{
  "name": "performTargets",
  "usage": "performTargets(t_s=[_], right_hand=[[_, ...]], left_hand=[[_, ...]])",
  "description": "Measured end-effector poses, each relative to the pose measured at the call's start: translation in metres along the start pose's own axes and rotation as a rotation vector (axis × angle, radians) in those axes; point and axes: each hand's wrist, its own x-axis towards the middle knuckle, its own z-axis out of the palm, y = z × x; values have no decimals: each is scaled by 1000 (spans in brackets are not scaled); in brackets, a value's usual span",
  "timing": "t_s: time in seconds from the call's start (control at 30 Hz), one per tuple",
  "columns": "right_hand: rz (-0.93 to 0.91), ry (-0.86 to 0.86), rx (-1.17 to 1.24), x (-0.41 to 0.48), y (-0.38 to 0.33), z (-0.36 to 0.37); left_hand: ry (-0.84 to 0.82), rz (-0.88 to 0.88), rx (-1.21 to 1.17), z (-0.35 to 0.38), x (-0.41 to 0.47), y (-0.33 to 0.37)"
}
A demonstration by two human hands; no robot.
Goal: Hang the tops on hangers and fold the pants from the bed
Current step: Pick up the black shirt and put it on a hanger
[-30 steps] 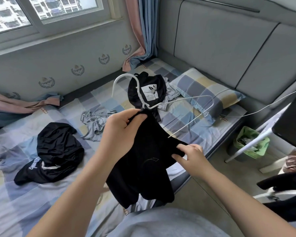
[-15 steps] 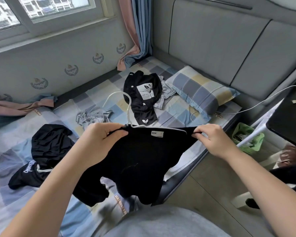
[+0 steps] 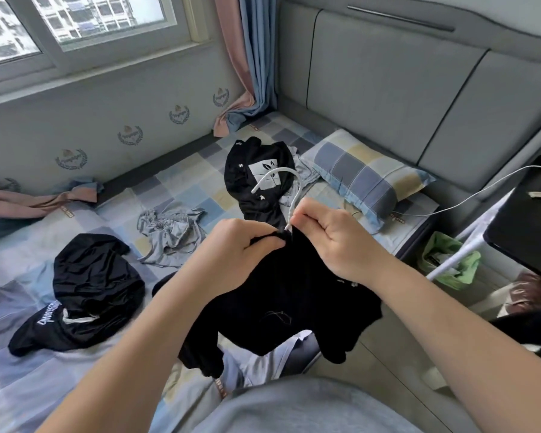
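Hovering over the checked bed [image 3: 28, 354], left hand [image 3: 241, 245] grips black top [image 3: 294, 301]; right hand [image 3: 334, 235] pinches white hanger [image 3: 281, 179].

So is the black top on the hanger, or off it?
On, apparently: the white hanger sticks up from the collar of the black top, draped below; the hanger's arms are hidden.

No legible text, white lettering on black garment [image 3: 49, 314] (too blurred)
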Motion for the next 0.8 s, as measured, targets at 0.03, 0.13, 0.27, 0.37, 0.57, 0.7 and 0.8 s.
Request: performTargets(t_s=[0.03, 0.13, 0.27, 0.37, 0.57, 0.7, 0.8], right_hand=[[30, -7, 23, 0, 1, -4], [107, 42, 27, -2, 10, -26], [176, 105, 80, -3, 21, -63], [184, -5, 18, -2, 20, -74], [142, 0, -24, 5, 3, -83], [156, 48, 27, 3, 0, -78], [161, 64, 46, 1, -2, -75]], left_hand=[[-7, 8, -9, -2, 1, -2], [37, 1, -5, -16, 2, -15], [94, -32, -75, -44, -3, -38], [101, 2, -51, -46, -1, -41], [114, 17, -50, -38, 5, -41], [149, 49, -23, -32, 3, -38], [182, 15, 19, -27, 2, -45]])
